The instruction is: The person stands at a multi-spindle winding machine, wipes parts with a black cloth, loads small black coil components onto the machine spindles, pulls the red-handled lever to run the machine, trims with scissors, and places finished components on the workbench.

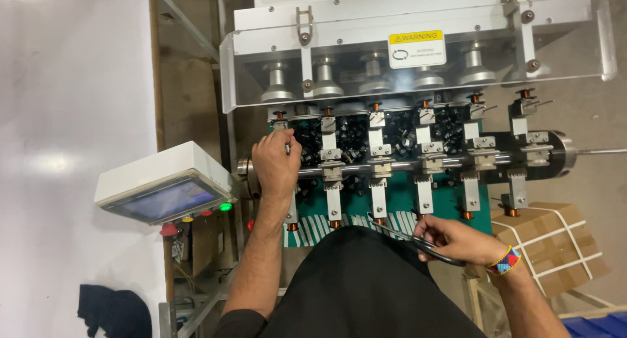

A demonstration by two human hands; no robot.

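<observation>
Left hand (277, 161), fingers curled closed on a small fixture (283, 130) at the left end of the winding machine (418, 44), centre frame. Right hand (457, 239), lower right, grips black scissors (418, 241) below the green bed (398, 201). Pale floor (65, 116) lies open at left; control panel (163, 184) and cardboard box (555, 246) flank the machine.

Single head-worn view, looking steeply down
Close above the winding machine (405, 148), facing forward across its spindle row
</observation>
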